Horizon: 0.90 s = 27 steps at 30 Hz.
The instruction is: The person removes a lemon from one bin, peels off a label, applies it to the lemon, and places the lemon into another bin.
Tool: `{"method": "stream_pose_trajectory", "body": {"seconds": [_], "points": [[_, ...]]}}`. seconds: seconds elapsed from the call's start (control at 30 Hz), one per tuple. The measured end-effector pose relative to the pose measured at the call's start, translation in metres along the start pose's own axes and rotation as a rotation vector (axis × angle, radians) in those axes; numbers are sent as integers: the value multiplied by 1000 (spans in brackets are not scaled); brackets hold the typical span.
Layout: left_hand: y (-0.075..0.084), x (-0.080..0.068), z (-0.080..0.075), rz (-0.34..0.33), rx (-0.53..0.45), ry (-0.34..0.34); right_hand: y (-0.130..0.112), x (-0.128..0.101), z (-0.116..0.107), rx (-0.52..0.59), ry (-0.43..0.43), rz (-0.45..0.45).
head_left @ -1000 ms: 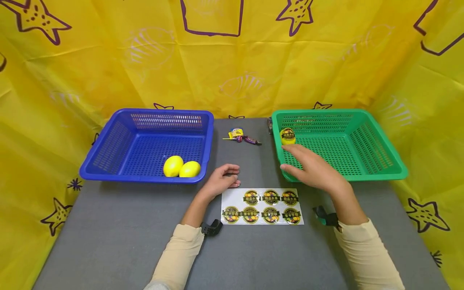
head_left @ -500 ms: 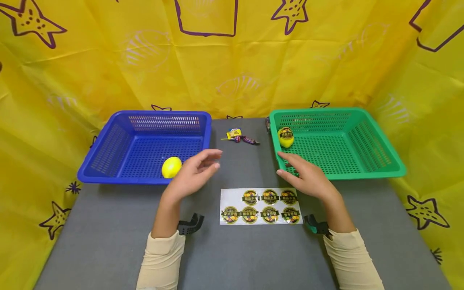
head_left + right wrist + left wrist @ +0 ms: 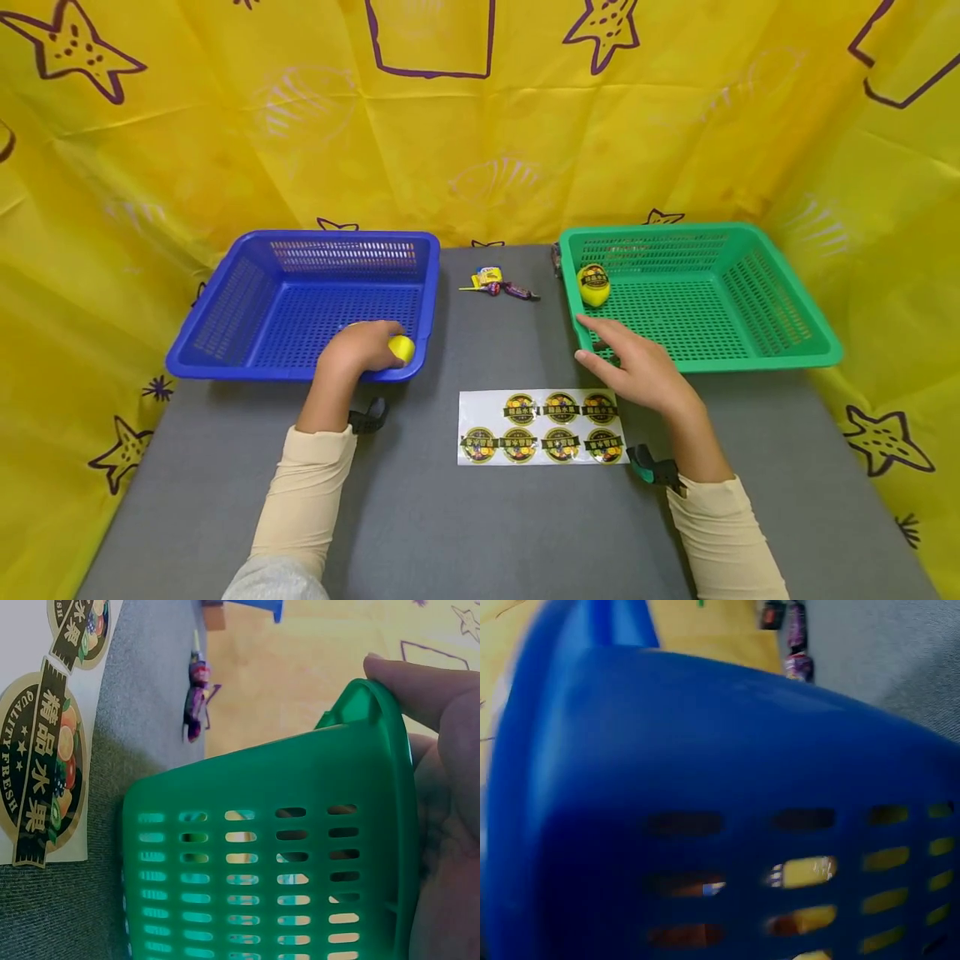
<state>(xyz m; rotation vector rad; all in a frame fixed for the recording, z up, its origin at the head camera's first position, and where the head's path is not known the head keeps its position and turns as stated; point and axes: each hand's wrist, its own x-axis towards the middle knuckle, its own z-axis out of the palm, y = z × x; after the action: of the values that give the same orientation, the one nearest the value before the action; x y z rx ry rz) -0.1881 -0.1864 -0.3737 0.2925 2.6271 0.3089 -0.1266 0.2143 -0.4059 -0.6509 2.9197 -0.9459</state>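
My left hand (image 3: 378,348) reaches into the blue basket (image 3: 225,287) at its near right corner, fingers curled round a yellow lemon (image 3: 402,347); a second lemon is hidden under the hand. In the left wrist view the lemon (image 3: 802,871) shows through the slots of the blue basket (image 3: 705,750). My right hand (image 3: 609,346) rests open at the near left corner of the green basket (image 3: 787,292), its fingers (image 3: 427,682) lying along the rim of the green basket (image 3: 262,787). A lemon with a sticker (image 3: 593,284) lies in the green basket's far left corner.
A white sticker sheet (image 3: 542,426) with several round labels lies on the grey table between my hands. Wrapped candies (image 3: 498,283) sit between the two baskets. Yellow patterned cloth walls the table in on three sides.
My left hand has moved left from beside the sticker sheet into the blue basket and closed over a lemon. The right hand has drawn back slightly from the stickered lemon to the green basket's corner.
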Motion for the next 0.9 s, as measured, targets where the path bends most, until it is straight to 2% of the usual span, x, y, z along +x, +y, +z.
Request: {"method": "stream_pose_trajectory", "body": {"seconds": [0.13,0.3,0.67,0.9], "points": [[-1,7,2,8,31,-24,0,0,0,-15,0,-3],[-4,12,4,49,18,15,0,0,0,-25,7,18],[-13,4,9,96,-216,246,0,1,0,-38,13,20],[-9,-7,11,95,-354,382,-1,0,0,-45,17,16]]}}
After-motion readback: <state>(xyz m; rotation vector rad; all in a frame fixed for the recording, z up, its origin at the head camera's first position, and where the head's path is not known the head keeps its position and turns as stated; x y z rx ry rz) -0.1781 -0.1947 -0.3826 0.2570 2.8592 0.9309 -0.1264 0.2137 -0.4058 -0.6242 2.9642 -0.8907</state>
